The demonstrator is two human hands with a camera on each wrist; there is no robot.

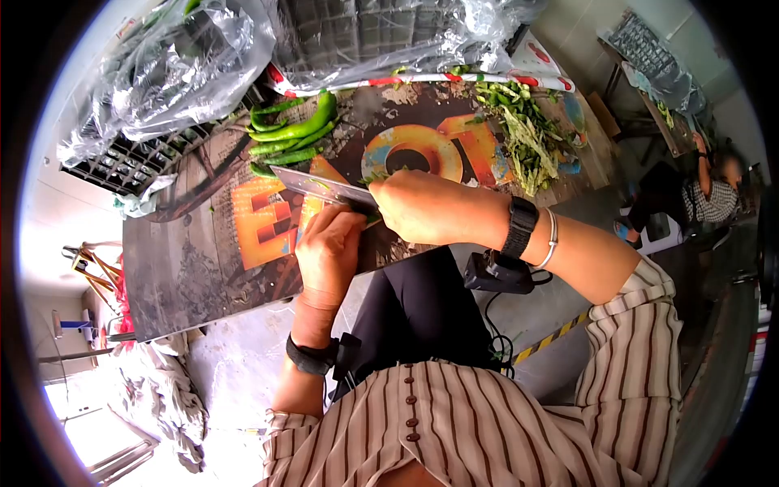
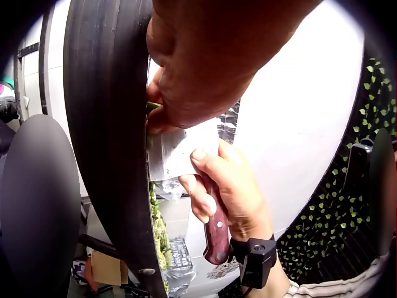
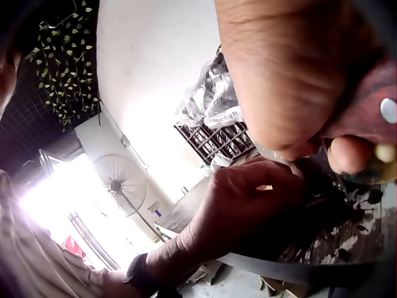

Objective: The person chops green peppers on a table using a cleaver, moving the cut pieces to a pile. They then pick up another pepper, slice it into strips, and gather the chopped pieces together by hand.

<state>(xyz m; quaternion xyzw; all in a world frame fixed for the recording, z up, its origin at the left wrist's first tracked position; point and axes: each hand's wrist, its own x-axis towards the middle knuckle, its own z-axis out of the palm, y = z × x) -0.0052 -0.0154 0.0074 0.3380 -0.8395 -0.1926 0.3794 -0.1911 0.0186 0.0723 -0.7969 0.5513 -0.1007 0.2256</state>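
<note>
In the head view my right hand (image 1: pixel 418 207) grips a knife whose wide blade (image 1: pixel 316 185) points left over the table. Its red-brown handle (image 2: pixel 217 233) shows in the left wrist view, under curled fingers. My left hand (image 1: pixel 329 247) is close beside the blade, fingers bent, pinching a green pepper piece (image 2: pixel 152 107) that is mostly hidden. Whole long green peppers (image 1: pixel 304 130) lie beyond the blade. A pile of cut green pieces (image 1: pixel 527 150) lies at the table's right. The right wrist view shows my left hand (image 3: pixel 239 202) just below the right one.
The printed wooden table (image 1: pixel 187 268) has a plastic-covered crate (image 1: pixel 365 40) along its far edge. Another black crate (image 1: pixel 142 162) with clear plastic (image 1: pixel 178 73) stands at the far left. A seated person (image 1: pixel 714 195) is off to the right, beside another table.
</note>
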